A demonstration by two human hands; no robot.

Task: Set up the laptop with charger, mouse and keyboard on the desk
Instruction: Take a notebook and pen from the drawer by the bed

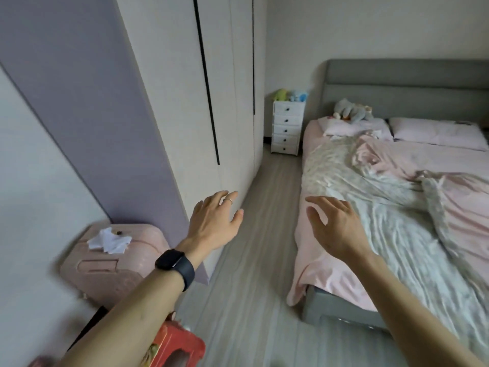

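I see both arms stretched forward over a bedroom floor [254, 260], and both hands hold nothing. The left hand [214, 221] is spread wide, palm down, fingers straight and apart, in front of the near edge of a pale wardrobe [185, 102]. It has a thin ring [228, 200] on one finger and a black watch [174, 264] on the wrist. The right hand [336, 226] is also wide, fingers relaxed and slightly bent, above the near left side of the bed [325, 305]. I cannot tell whether it touches the bedding.

I cannot tell from this view where the laptop, charger, mouse, keyboard or desk are.

On the bed lies a rumpled blanket [383, 207] over a pink sheet [317, 260], with a pillow [434, 132] and soft toys [349, 109] at the far end against the grey headboard [397, 83]. A small white chest of drawers [287, 127] stands far off between wardrobe and bed. At near left a pink box [119, 260] carries crumpled white paper [108, 241], and a red stool [174, 345] sits under the left forearm.
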